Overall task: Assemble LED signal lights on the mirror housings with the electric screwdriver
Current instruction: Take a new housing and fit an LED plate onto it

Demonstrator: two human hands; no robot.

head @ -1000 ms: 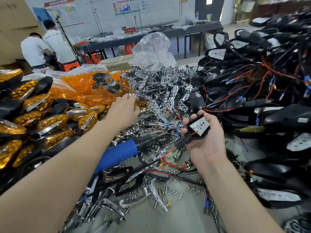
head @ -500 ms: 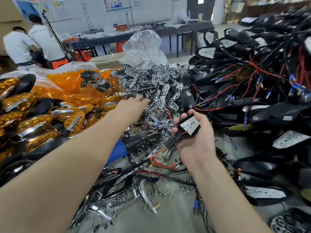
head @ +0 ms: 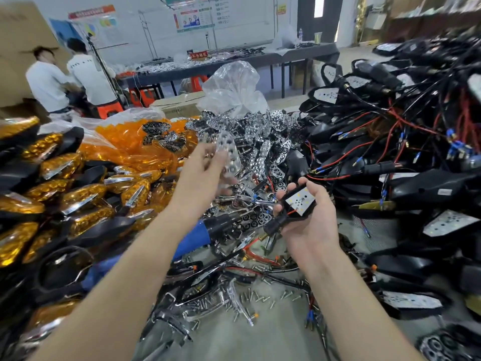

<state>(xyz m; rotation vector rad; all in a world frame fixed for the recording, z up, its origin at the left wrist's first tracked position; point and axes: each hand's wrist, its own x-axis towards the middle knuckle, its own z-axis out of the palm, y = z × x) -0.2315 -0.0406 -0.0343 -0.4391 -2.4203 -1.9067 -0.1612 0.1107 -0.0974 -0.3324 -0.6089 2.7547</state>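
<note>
Grey tabletop is nearly buried: a heap of perforated chrome reflector plates sits at the back, and black housings trailing red and black wires pile up on the right.

The left hand hovers above the heap with one chrome reflector plate apparently pinched between thumb and fingertips, though blur hides the exact hold. The right hand cradles a small black plastic signal-light housing in curled fingers, its white LED board facing up. The blue-and-black electric screwdriver lies on the table under the left forearm, touched by neither hand. Loose silver screws are scattered just in front.

The step looks to be seating the reflector over the board. To do it well:
- Turn the plate so its outline follows the housing, then lower it flat so each hole lands over an LED.
- Keep the thin red wire out from under the plate's edge.
- Hold the plate down with the right thumb before reaching for a screw and the driver. A tilted plate would probably shift once the bit bites.
</note>
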